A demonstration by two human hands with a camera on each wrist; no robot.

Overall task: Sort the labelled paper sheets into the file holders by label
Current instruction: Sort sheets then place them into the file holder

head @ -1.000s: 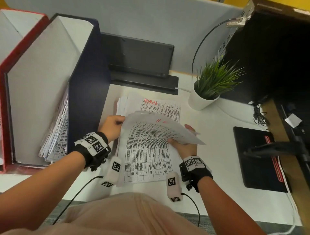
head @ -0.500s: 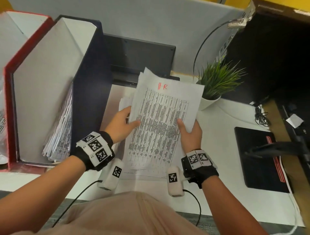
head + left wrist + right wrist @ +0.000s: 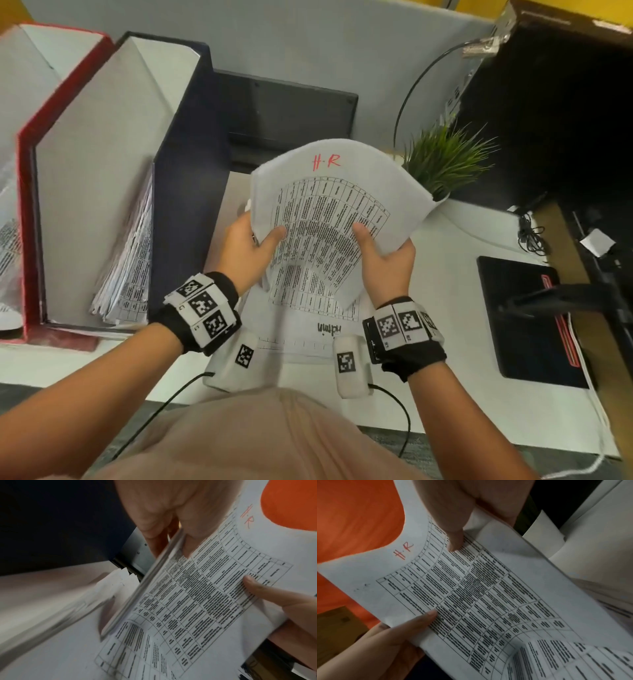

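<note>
Two hands are now working one bundle: you are lifting the H.R sheets (image 3: 329,212) clear of the desk (image 3: 445,274), where a second ago they were only peeling up off the pile, and they are bowing into an arch between your palms. Your left hand (image 3: 251,246) is pinching the left edge, thumb on the printed face and fingers curled behind; your right hand (image 3: 385,255) is gripping the right edge the same way. The red label is facing you, so the reading looks done and the filing is coming up. Below, the admin sheet (image 3: 318,334) is staying flat on the desk near you. Over on the left, the dark blue file holder (image 3: 185,192) is already carrying papers, and the red file holder (image 3: 27,205) is sitting beyond it; which one takes H.R, I cannot tell.
</note>
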